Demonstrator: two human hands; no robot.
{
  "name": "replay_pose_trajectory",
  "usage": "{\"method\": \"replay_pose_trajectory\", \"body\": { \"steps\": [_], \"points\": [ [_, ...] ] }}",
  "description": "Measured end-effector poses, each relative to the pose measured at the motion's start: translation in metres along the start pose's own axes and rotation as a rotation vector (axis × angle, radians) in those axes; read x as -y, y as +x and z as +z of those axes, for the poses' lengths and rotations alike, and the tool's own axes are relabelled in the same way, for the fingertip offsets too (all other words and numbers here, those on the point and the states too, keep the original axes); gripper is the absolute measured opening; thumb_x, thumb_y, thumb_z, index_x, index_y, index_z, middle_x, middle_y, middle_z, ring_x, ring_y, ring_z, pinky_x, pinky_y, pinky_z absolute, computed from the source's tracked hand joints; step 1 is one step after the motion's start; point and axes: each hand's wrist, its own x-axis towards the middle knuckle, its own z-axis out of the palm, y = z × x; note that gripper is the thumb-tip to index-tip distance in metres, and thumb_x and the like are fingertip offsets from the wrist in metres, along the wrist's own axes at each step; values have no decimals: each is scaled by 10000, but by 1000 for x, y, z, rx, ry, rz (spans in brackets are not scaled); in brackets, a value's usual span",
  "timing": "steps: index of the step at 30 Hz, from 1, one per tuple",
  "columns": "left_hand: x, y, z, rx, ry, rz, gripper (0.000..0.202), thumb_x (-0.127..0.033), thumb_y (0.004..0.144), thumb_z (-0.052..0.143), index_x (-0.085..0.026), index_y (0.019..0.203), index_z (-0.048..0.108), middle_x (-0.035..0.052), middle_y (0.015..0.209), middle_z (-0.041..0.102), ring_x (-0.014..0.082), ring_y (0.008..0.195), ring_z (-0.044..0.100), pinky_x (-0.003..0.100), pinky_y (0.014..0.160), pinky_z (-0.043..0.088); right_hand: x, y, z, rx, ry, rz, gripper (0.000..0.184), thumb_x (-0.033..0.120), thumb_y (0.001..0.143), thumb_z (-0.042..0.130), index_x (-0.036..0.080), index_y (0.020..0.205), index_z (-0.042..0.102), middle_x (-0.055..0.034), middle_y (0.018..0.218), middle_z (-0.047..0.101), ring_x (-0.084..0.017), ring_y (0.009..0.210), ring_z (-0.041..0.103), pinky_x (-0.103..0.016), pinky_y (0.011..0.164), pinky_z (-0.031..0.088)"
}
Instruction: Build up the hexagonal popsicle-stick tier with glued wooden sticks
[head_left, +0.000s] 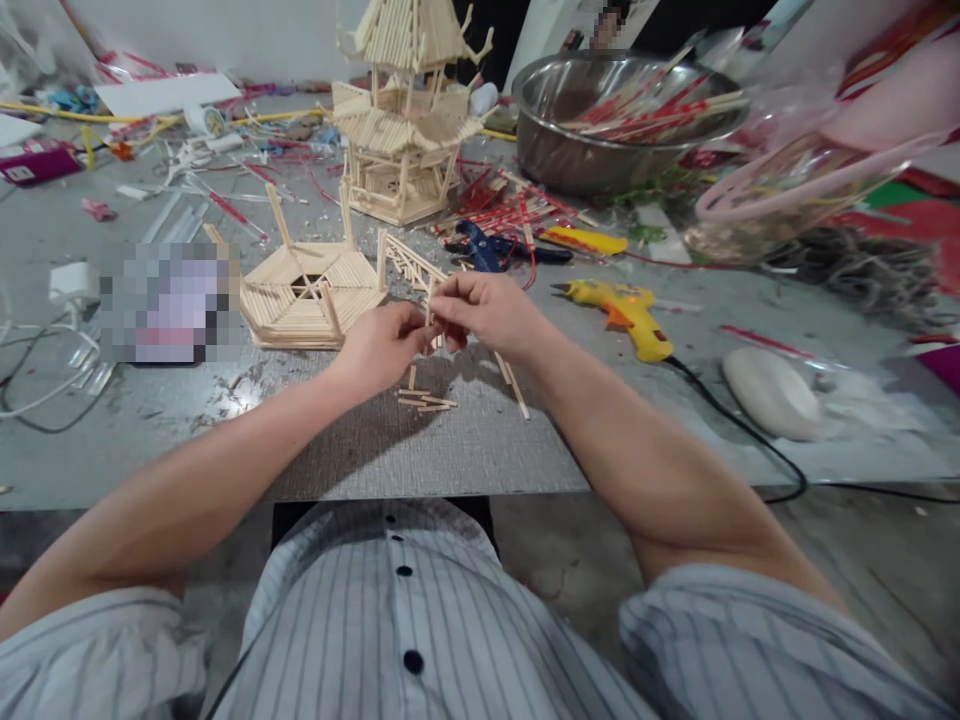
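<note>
My left hand [386,345] and my right hand [484,315] meet above the near middle of the table, both with fingers pinched on a thin wooden stick [429,305]. Most of that stick is hidden by the fingertips. Just left of my hands lies a hexagonal stick platform [311,300] with short posts standing up around its rim. Several short cut sticks [426,400] lie below my hands, and a few longer ones [514,385] rest under my right wrist. More loose sticks [405,262] are heaped behind my fingers.
A tiered stick pagoda [405,130] stands at the back. Right of it are a steel basin [592,160] of sticks, blue-handled pliers [487,248], a yellow cutter [585,240] and a corded yellow glue gun [630,315]. A blurred phone [176,310] and white cable [52,410] lie left.
</note>
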Motion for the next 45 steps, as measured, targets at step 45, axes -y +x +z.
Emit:
{"method": "replay_pose_trajectory", "body": {
  "steps": [45],
  "points": [
    [13, -1, -3, -65, -689, -190, 170, -97, 801, 595, -139, 643, 548, -61, 453, 519, 47, 379, 478, 180, 395, 371, -17, 1, 10, 296, 143, 121, 336, 426, 659, 758, 120, 657, 619, -12, 619, 646, -51, 406, 533, -173, 385, 399]
  ]
}}
